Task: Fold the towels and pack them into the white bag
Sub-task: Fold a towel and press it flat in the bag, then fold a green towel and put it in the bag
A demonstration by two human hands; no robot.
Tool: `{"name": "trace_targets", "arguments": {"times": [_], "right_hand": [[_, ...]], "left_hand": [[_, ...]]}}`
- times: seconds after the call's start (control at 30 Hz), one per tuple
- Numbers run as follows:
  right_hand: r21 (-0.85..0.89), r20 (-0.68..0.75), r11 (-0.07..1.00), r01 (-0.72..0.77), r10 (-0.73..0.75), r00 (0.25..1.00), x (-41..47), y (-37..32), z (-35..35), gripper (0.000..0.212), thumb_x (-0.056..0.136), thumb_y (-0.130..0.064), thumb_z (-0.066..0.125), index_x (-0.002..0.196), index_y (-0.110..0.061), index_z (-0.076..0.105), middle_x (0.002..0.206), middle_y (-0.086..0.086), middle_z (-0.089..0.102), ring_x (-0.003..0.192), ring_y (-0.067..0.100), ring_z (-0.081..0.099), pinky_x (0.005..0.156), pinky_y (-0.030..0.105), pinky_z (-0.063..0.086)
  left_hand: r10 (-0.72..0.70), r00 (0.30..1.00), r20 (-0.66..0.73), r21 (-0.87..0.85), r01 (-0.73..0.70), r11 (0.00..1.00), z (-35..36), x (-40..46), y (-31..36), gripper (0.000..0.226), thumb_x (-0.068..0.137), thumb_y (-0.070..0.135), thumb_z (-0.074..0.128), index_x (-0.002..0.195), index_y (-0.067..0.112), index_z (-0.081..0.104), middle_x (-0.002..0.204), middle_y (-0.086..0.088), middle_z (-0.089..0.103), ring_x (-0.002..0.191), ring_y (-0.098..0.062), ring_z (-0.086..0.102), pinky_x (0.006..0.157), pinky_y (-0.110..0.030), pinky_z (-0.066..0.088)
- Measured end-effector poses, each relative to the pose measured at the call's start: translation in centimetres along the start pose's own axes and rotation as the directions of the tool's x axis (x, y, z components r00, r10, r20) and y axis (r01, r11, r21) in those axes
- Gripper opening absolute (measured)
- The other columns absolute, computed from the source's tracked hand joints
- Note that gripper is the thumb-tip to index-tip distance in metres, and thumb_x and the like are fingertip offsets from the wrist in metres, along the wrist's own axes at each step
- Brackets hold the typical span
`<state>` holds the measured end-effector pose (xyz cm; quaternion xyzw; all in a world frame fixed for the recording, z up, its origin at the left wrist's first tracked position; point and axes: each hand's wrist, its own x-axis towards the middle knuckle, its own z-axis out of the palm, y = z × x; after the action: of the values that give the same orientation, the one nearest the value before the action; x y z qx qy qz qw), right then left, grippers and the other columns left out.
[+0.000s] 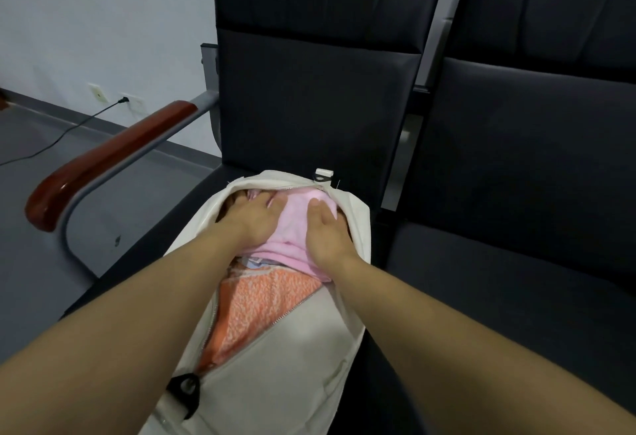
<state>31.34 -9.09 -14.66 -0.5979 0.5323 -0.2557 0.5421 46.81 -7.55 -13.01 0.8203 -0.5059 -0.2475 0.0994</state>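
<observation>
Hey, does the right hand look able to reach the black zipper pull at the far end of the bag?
Probably yes: the right hand presses the pink towel just short of the zipper pull, with nothing between.

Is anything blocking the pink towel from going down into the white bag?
Nothing visible. Both hands, left and right, press the pink towel into the unzipped white bag, above an orange towel already inside.

Dark padded seats (pixel 516 159), wooden armrest (pixel 110 159), white wall (pixel 103 21), grey floor (pixel 27 228)
</observation>
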Motion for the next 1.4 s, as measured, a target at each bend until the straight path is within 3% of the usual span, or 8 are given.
{"name": "trace_targets", "arguments": {"times": [0.17, 0.33, 0.5, 0.67, 0.83, 0.97, 1.17, 1.4], "right_hand": [[-0.198, 0.078, 0.980, -0.010, 0.026, 0.997, -1.8, 0.7, -0.2, 0.068, 0.102, -0.061, 0.018, 0.161, -0.027, 0.016, 0.168, 0.008, 0.002, 0.154, 0.025, 0.010, 0.125, 0.034, 0.012], [-0.281, 0.050, 0.926, 0.254, -0.250, 0.967, -4.4, 0.3, 0.1, 0.055, 0.109, -0.040, 0.019, 0.159, -0.018, 0.021, 0.169, 0.000, -0.006, 0.154, 0.016, -0.016, 0.127, 0.036, -0.002], [-0.461, 0.365, 0.851, 0.249, -0.074, 0.928, -4.5, 1.0, -1.5, 0.053, 0.111, -0.034, 0.009, 0.160, -0.019, -0.003, 0.167, 0.000, -0.014, 0.153, 0.020, -0.020, 0.122, 0.032, -0.012], [-0.395, 0.341, 0.869, 0.297, -0.162, 0.926, -6.0, 0.9, -3.0, 0.059, 0.110, -0.044, 0.019, 0.162, -0.022, 0.003, 0.167, -0.010, -0.010, 0.154, 0.010, -0.011, 0.123, 0.027, -0.003], [-0.645, 0.233, 0.641, 0.416, -0.354, 0.906, -9.0, 1.5, -7.8, 0.059, 0.109, -0.045, 0.023, 0.162, -0.022, 0.009, 0.168, -0.007, -0.003, 0.155, 0.011, -0.004, 0.126, 0.032, 0.007], [-0.759, 0.165, 0.579, 0.298, -0.272, 0.948, -12.5, 3.3, -14.7, 0.067, 0.105, -0.056, 0.018, 0.162, -0.023, 0.008, 0.168, -0.006, -0.006, 0.155, 0.013, -0.003, 0.127, 0.034, 0.002], [-0.799, -0.071, 0.600, 0.038, -0.156, 0.985, -20.1, 8.4, -28.7, 0.103, 0.071, -0.071, -0.013, 0.162, -0.024, 0.005, 0.168, -0.008, -0.009, 0.155, 0.012, -0.005, 0.126, 0.033, 0.000], [-0.713, -0.414, 0.629, -0.310, -0.020, 0.910, -28.0, 18.0, -44.4, 0.068, 0.104, -0.057, 0.023, 0.161, -0.020, 0.016, 0.169, -0.001, 0.002, 0.156, 0.020, 0.006, 0.126, 0.037, 0.011]], "left_hand": [[-0.014, 0.999, -0.049, 0.225, 0.025, 0.974, 0.9, -3.5, 1.5, 0.067, 0.105, 0.059, 0.018, 0.163, 0.027, 0.007, 0.167, -0.015, 0.002, 0.153, -0.036, 0.008, 0.124, -0.050, 0.010], [0.282, 0.954, -0.098, 0.345, -0.233, 0.909, 1.0, -3.6, 0.7, 0.066, 0.106, 0.045, 0.013, 0.161, 0.009, 0.015, 0.163, -0.015, 0.024, 0.148, -0.031, 0.024, 0.123, -0.041, 0.015], [0.132, 0.989, 0.069, 0.215, -0.144, 0.966, 1.5, -2.2, -2.6, 0.068, 0.104, 0.060, 0.012, 0.163, 0.029, -0.003, 0.171, 0.000, -0.010, 0.157, -0.021, -0.008, 0.127, -0.044, -0.003], [0.226, 0.974, 0.004, 0.186, -0.223, 0.957, 0.5, -5.1, -1.1, 0.076, 0.102, 0.064, 0.010, 0.163, 0.019, 0.012, 0.170, -0.004, 0.010, 0.156, -0.020, 0.009, 0.126, -0.034, 0.002], [0.263, 0.963, -0.051, 0.170, -0.251, 0.953, 0.1, -10.2, -0.1, 0.068, 0.103, 0.058, 0.013, 0.162, 0.024, 0.023, 0.169, 0.008, 0.015, 0.155, -0.008, 0.009, 0.122, -0.024, -0.001], [0.316, 0.945, 0.078, 0.253, -0.326, 0.911, 1.3, -14.1, 4.4, 0.073, 0.100, 0.068, 0.013, 0.161, 0.029, 0.011, 0.168, 0.009, -0.006, 0.155, -0.009, -0.006, 0.125, -0.034, -0.002], [0.453, 0.890, 0.044, 0.154, -0.454, 0.877, 8.5, -17.1, 17.5, 0.064, 0.105, 0.056, 0.018, 0.163, 0.030, 0.007, 0.171, 0.003, 0.001, 0.157, -0.016, 0.001, 0.127, -0.039, 0.001], [0.658, 0.719, 0.223, 0.167, -0.694, 0.701, 19.0, -22.8, 35.5, 0.065, 0.104, 0.060, 0.013, 0.162, 0.033, -0.001, 0.170, 0.003, -0.006, 0.157, -0.016, 0.000, 0.127, -0.038, 0.001]]}}
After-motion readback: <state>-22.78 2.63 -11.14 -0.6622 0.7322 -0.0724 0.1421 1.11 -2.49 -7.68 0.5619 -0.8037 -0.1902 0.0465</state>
